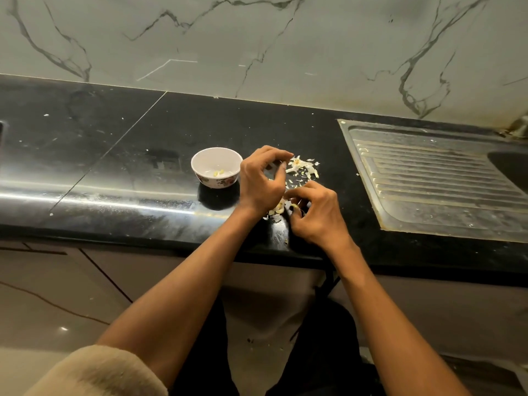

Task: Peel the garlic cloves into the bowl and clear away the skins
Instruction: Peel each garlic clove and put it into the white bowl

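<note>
Nearest to the camera, a beige fuzzy sleeve (97,372) is pushed up on the left arm, and both bare forearms reach forward over the edge of the black countertop (120,167). The front edge of this counter shines under the light.

The right hand (317,212) is low on the counter, near its front edge. Its fingers are curled inward and they seem to pinch a small garlic piece, but this piece is mostly hidden under the fingers, so I cannot tell exactly what it holds. Between the 2 hands, some pale garlic cloves (277,208) lie on the counter, just beside the left wrist.

The left hand (261,178) is a little farther and a little higher. Its fingers and thumb are bent into a loose claw, with the fingertips close together above the counter. If something thin is pinched there, it is too small to see; I cannot tell.

Just behind the fingertips of the left hand, a small pile of white skins (304,167) is spread on the counter. Left of the left hand, very close to it, stands a white bowl (200,164) with a flower pattern outside. Inside are a few yellowish peeled cloves (218,173).

On the far right is a steel draining board (428,178) with ridges. Behind all is a marble wall (257,38) with dark veins.
</note>
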A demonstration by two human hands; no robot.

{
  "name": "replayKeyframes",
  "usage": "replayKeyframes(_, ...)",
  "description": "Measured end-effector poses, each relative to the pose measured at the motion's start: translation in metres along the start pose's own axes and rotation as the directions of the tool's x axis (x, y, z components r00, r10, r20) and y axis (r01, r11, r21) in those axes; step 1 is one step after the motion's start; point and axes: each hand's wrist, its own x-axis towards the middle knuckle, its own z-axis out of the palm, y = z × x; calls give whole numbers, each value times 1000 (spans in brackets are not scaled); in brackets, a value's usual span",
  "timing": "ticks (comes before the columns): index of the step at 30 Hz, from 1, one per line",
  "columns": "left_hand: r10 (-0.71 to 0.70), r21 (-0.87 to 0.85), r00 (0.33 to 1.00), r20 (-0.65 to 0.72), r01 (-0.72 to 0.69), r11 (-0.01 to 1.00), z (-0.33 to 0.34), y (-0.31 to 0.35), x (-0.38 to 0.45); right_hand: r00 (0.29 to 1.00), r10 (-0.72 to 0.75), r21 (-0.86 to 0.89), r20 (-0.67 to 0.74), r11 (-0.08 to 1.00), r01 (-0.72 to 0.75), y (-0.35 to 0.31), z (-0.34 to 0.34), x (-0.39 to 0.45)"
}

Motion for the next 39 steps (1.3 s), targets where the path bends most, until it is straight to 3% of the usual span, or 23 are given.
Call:
replayKeyframes(6, -96, 108, 995, 15, 93, 990, -5, 3, -10, 991, 6, 72, -131, 997, 3, 0, -2, 1)
replayKeyframes(9, -174, 208, 954, 243, 124, 970, -6, 5, -16, 958, 151, 205, -242, 973, -101, 5, -6, 2)
replayKeyframes(11, -201, 297, 902, 383, 85, 951, -6, 6, -19, 934, 259, 286, -246, 940, -186, 8, -8, 2)
replayKeyframes(13, -243, 366, 867, 436, 76, 927, -6, 6, -19, 930, 290, 312, -228, 926, -212, 9, -9, 2)
replayKeyframes(17, -319, 377, 842, 435, 151, 914, -7, 1, -16, 926, 287, 311, -244, 928, -206, 11, -7, 2)
replayKeyframes(24, -337, 296, 877, 342, 240, 925, -11, 4, -17, 895, 381, 404, -232, 875, -268, 18, -5, 18)
replayKeyframes(33, -176, 213, 974, 144, 143, 967, -6, 6, -11, 905, 395, 437, -157, 850, -295, 28, 3, 56)
replayKeyframes(39, -150, 208, 964, 219, 104, 973, 7, 0, 0, 910, 380, 493, -168, 831, -256, 33, 2, 61)
